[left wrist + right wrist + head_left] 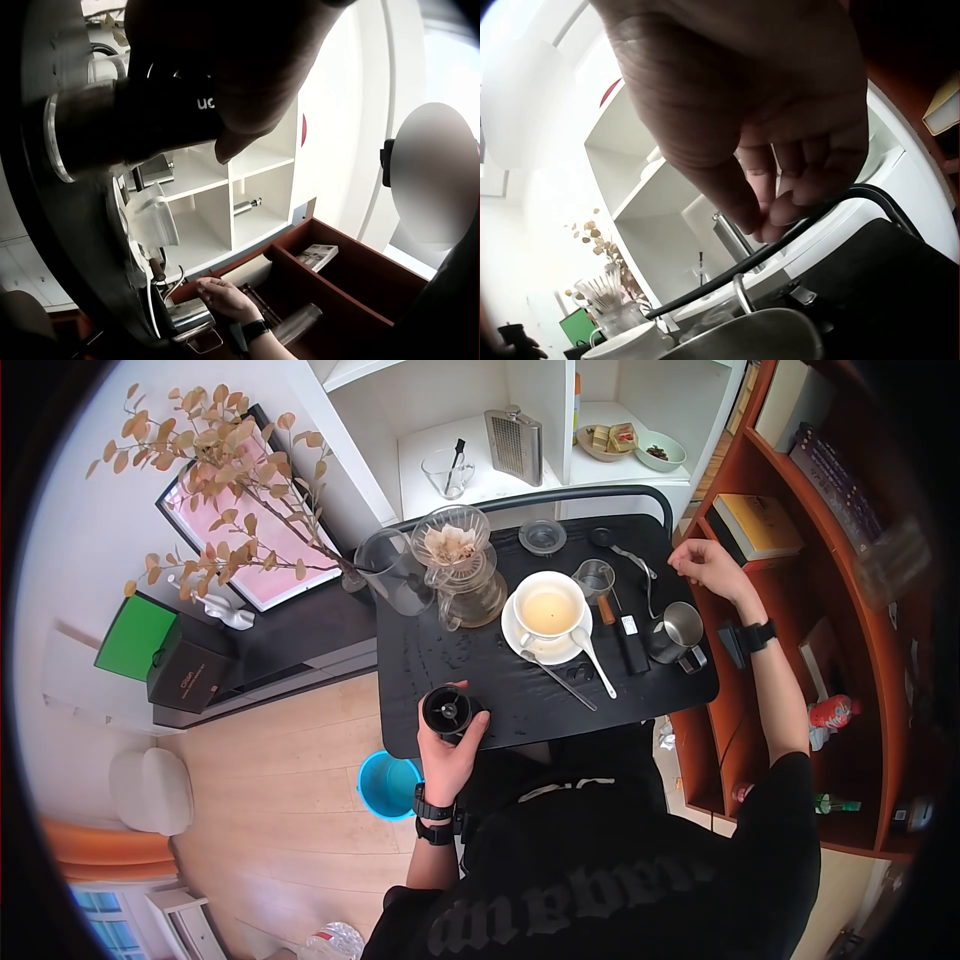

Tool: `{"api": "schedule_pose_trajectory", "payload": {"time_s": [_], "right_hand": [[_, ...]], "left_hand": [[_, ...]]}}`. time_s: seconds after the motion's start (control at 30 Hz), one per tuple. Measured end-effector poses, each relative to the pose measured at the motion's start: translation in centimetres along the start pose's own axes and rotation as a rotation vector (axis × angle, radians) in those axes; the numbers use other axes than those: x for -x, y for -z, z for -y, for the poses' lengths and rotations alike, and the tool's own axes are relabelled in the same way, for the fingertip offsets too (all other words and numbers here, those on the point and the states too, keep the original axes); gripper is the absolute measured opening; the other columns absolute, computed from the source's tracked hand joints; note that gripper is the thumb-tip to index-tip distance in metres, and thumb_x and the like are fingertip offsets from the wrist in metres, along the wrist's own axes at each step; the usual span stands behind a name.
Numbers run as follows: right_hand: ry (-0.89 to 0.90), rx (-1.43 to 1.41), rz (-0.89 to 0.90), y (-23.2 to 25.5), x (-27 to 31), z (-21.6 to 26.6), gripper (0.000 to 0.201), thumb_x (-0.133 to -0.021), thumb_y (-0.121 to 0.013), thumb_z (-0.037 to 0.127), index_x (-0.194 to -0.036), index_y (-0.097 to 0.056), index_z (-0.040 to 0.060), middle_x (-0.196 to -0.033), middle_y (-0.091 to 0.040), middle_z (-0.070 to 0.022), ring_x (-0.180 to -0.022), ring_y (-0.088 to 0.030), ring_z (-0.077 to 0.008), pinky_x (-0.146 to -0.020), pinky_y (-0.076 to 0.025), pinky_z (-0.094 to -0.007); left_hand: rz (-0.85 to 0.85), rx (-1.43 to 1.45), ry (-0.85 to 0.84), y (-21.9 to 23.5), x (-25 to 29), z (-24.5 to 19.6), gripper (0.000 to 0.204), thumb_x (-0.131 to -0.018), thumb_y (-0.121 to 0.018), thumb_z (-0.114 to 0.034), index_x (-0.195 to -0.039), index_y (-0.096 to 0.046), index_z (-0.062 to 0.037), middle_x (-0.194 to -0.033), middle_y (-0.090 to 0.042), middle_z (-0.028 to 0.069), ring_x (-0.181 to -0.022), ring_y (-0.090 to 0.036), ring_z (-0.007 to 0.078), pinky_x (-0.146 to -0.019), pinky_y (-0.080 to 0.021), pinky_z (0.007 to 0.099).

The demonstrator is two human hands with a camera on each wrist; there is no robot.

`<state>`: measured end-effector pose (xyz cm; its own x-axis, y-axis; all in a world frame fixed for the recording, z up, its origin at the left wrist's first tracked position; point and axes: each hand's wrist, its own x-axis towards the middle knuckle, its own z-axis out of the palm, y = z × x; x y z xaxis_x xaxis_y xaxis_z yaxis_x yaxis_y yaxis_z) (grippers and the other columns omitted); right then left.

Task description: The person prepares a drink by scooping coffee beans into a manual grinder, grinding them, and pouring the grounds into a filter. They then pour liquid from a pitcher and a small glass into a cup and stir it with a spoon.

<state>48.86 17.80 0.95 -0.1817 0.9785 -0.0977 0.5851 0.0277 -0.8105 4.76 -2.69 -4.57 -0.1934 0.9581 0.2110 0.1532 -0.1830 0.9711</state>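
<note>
In the head view my left hand (450, 755) grips a black hand coffee grinder (450, 709) at the table's front left, its top uncovered with a central shaft showing. The left wrist view shows the grinder's dark cylinder (90, 127) with a silver ring at its lower end, near the black tabletop. My right hand (711, 568) hovers past the table's right edge, fingers loosely curled and thumb near the fingertips. No object shows between those fingers (787, 206). Nearest to it are a steel pitcher (680, 628) and a black coffee scoop (622, 550).
On the black table (420, 660) stand a glass dripper (452, 540) with a paper filter over a server, a white cup (549, 605) of pale liquid on a saucer, spoons and a small glass (594, 578). An orange-brown bookshelf (735, 690) borders the right side; a blue bucket (388, 785) sits below left.
</note>
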Motion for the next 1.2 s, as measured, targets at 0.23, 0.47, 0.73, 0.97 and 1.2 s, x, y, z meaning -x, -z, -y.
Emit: {"api": "schedule_pose_trajectory", "payload": {"time_s": [0.23, 0.47, 0.73, 0.97, 1.2], "right_hand": [[0.147, 0.373, 0.031, -0.2, -4.0, -0.7, 0.010, -0.090, -0.071, 0.013, -0.090, -0.071, 0.0027, -0.077, -0.069, -0.0046, -0.070, -0.063, -0.0124, -0.066, -0.053, -0.0289], [-0.073, 0.408, 0.139, -1.2, -6.3, -0.6, 0.028, -0.085, -0.081, 0.029, -0.083, -0.069, 0.0033, -0.074, -0.067, -0.0034, -0.067, -0.061, -0.0123, -0.062, -0.049, -0.0282], [0.037, 0.525, 0.134, -2.7, -7.2, -2.2, 0.028, -0.081, -0.082, 0.027, -0.083, -0.070, 0.0008, -0.073, -0.069, -0.0089, -0.069, -0.065, -0.0190, -0.065, -0.051, -0.0332], [0.108, 0.547, -0.080, -0.3, -6.9, -2.2, 0.024, -0.086, -0.073, 0.021, -0.083, -0.071, -0.0032, -0.074, -0.070, -0.0120, -0.069, -0.067, -0.0199, -0.068, -0.053, -0.0345], [0.170, 0.147, -0.182, 3.5, -4.2, 0.6, 0.025, -0.094, -0.067, 0.022, -0.088, -0.073, -0.0019, -0.073, -0.069, -0.0029, -0.062, -0.061, -0.0097, -0.060, -0.049, -0.0262]], "left_hand": [[0.012, -0.022, 0.004, 0.0, 0.0, -0.2, 0.043, -0.085, -0.079, -0.007, -0.120, -0.056, -0.0026, -0.117, -0.065, 0.0063, -0.098, -0.062, 0.0118, -0.088, -0.051, 0.0287], [0.042, -0.018, 0.027, 0.3, 0.0, -0.2, 0.042, -0.086, -0.078, -0.006, -0.122, -0.056, -0.0043, -0.121, -0.065, 0.0066, -0.103, -0.061, 0.0123, -0.091, -0.050, 0.0295], [0.037, -0.048, 0.004, 0.4, 0.0, -0.3, 0.041, -0.085, -0.078, -0.006, -0.121, -0.058, -0.0041, -0.119, -0.065, 0.0063, -0.101, -0.062, 0.0125, -0.090, -0.050, 0.0294], [0.028, -0.071, -0.022, 0.4, -0.2, -0.5, 0.043, -0.084, -0.080, -0.008, -0.119, -0.058, -0.0011, -0.111, -0.066, 0.0058, -0.096, -0.063, 0.0128, -0.088, -0.051, 0.0285], [0.038, -0.055, 0.005, 0.4, -0.2, -0.5, 0.045, -0.083, -0.081, -0.009, -0.120, -0.057, -0.0015, -0.115, -0.065, 0.0074, -0.100, -0.063, 0.0146, -0.091, -0.050, 0.0298]]}}
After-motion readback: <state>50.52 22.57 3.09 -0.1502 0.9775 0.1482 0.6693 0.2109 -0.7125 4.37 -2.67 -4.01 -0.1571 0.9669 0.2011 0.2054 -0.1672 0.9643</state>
